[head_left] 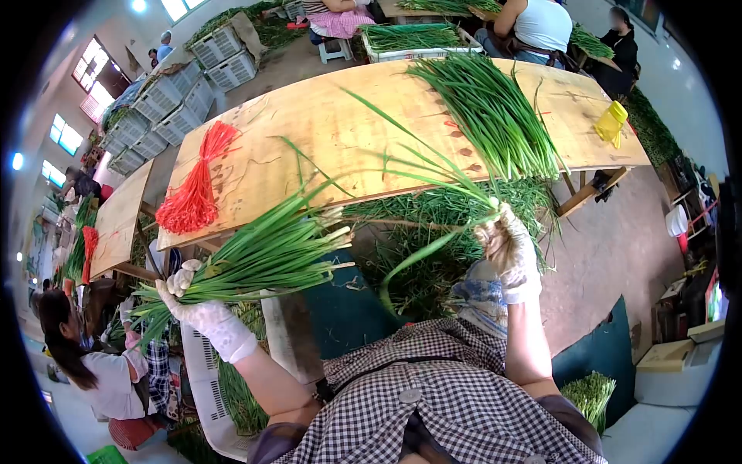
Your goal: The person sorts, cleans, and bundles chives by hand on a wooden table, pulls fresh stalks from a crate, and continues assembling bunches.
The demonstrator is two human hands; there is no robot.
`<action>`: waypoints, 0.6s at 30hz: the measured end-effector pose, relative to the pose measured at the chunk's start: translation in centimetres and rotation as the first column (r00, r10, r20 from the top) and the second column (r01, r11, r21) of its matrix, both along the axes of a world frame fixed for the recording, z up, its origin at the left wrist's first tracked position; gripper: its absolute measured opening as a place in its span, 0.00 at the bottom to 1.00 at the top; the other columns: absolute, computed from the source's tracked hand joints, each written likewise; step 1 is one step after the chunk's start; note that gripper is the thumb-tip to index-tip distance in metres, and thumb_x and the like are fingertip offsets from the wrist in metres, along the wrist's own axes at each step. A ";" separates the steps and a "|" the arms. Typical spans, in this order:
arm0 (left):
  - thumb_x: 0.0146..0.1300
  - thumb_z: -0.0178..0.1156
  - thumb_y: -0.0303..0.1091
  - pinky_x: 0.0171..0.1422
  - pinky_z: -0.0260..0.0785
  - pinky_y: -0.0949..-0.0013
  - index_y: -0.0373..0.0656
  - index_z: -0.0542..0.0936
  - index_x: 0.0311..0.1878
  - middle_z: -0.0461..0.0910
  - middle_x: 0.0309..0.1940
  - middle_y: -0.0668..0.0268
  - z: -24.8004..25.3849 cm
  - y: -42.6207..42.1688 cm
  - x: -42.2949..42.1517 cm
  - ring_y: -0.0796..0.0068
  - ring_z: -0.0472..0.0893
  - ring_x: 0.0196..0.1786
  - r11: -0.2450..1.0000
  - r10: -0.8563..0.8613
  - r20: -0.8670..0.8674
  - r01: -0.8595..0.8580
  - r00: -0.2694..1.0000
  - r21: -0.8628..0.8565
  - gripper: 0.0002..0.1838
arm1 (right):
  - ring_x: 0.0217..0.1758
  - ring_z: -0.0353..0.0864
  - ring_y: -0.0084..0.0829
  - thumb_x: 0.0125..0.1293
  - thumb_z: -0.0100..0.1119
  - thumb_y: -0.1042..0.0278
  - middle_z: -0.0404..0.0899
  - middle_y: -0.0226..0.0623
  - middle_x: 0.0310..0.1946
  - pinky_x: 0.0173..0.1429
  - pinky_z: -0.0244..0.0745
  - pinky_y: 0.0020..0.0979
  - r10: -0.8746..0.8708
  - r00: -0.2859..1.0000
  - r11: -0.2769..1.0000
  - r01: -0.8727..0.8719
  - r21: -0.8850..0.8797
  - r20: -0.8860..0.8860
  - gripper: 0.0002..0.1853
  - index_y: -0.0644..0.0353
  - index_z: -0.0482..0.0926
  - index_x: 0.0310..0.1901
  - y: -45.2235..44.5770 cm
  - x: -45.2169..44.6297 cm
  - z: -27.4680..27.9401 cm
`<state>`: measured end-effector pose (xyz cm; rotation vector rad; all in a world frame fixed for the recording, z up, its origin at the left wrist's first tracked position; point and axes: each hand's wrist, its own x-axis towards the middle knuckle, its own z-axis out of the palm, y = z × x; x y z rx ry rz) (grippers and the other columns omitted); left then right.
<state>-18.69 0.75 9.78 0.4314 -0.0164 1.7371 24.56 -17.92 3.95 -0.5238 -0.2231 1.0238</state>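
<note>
My left hand (202,305), in a pale glove, is closed round a bunch of long green stalks (267,251), whose pale root ends point right. My right hand (504,240), in a soiled glove, pinches the pale end of a few loose leafy stalks (444,179) that fan up to the left, with one blade curling down. Beyond it, a large pile of green stalks (495,116) lies on the wooden table (332,116). Red ties (199,185) are heaped at the table's left end. A yellow object (610,124) rests at its right end.
Loose greens (433,247) are heaped below the table edge. A white crate (202,387) with greens stands at lower left, near a co-worker (108,371). Stacked crates (166,97) stand at upper left. Other people sit beyond the table. A cut green bundle (591,398) is at lower right.
</note>
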 end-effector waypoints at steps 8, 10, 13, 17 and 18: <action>0.48 0.66 0.21 0.44 0.75 0.66 0.43 0.76 0.30 0.81 0.33 0.54 0.9 -4.0 10.9 0.73 0.80 0.34 0.997 -0.010 -0.806 -0.055 0.592 -0.052 0.09 | 0.42 0.82 0.34 0.65 0.54 0.75 0.79 0.41 0.45 0.53 0.79 0.35 0.191 0.913 0.978 -0.207 0.007 0.360 0.12 0.69 0.74 0.49 3.7 -6.9 4.8; 0.45 0.64 0.14 0.37 0.75 0.73 0.39 0.76 0.32 0.81 0.36 0.54 1.6 -5.7 13.4 0.68 0.82 0.34 0.966 -0.249 -0.792 0.079 0.558 -0.248 0.12 | 0.42 0.82 0.33 0.65 0.54 0.76 0.80 0.42 0.45 0.51 0.79 0.34 0.289 0.875 0.957 -0.281 -0.080 0.389 0.11 0.69 0.74 0.48 3.8 -8.0 5.0; 0.45 0.63 0.13 0.33 0.76 0.72 0.37 0.74 0.34 0.81 0.34 0.55 2.7 -6.3 15.7 0.66 0.82 0.35 0.971 -0.234 -0.767 0.184 0.598 -0.153 0.13 | 0.43 0.82 0.37 0.65 0.53 0.78 0.79 0.44 0.45 0.52 0.79 0.35 0.438 0.831 0.899 -0.397 -0.186 0.342 0.11 0.68 0.72 0.48 3.6 -8.6 4.3; 0.46 0.63 0.15 0.34 0.75 0.72 0.37 0.73 0.38 0.80 0.35 0.56 0.7 -4.1 15.6 0.69 0.81 0.35 0.974 -0.225 -0.664 0.162 0.713 -0.156 0.15 | 0.44 0.82 0.40 0.65 0.53 0.78 0.79 0.45 0.43 0.52 0.78 0.37 0.430 0.856 0.903 -0.409 -0.133 0.288 0.11 0.68 0.72 0.48 1.8 -6.6 3.1; 0.48 0.62 0.17 0.35 0.74 0.74 0.38 0.74 0.41 0.81 0.36 0.57 0.6 -3.9 15.6 0.72 0.81 0.34 0.969 -0.236 -0.667 0.220 0.707 -0.110 0.16 | 0.43 0.82 0.40 0.65 0.53 0.77 0.79 0.44 0.43 0.52 0.78 0.37 0.441 0.843 0.898 -0.411 -0.159 0.308 0.10 0.68 0.72 0.48 1.5 -6.4 3.0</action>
